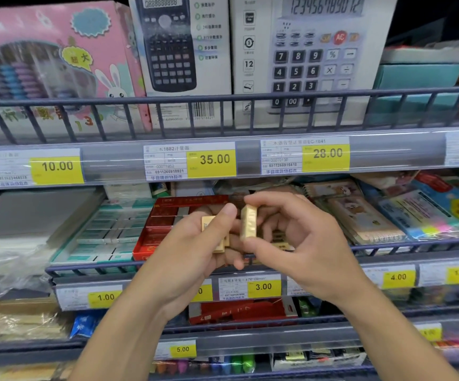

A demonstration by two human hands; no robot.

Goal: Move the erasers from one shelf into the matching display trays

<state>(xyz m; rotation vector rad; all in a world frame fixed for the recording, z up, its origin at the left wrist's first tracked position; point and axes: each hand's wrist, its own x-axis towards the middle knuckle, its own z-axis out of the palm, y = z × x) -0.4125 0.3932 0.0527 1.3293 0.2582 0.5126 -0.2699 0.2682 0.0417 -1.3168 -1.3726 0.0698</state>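
My right hand [299, 237] pinches one gold-wrapped eraser [248, 222] upright between thumb and forefinger. My left hand [195, 243] cups several more gold erasers [214, 235] in its palm, thumb over them. Both hands hover in front of a red display tray [167, 215] on the middle shelf; the tray's right part is hidden behind my hands. To its left stands a tray of teal-and-white erasers [112, 232].
A wire shelf rail [90, 268] runs along the front below the trays. Notebooks and sticky-note packs [374, 215] fill the shelf to the right. Calculator boxes [319, 59] stand on the shelf above, and price tags line each shelf edge.
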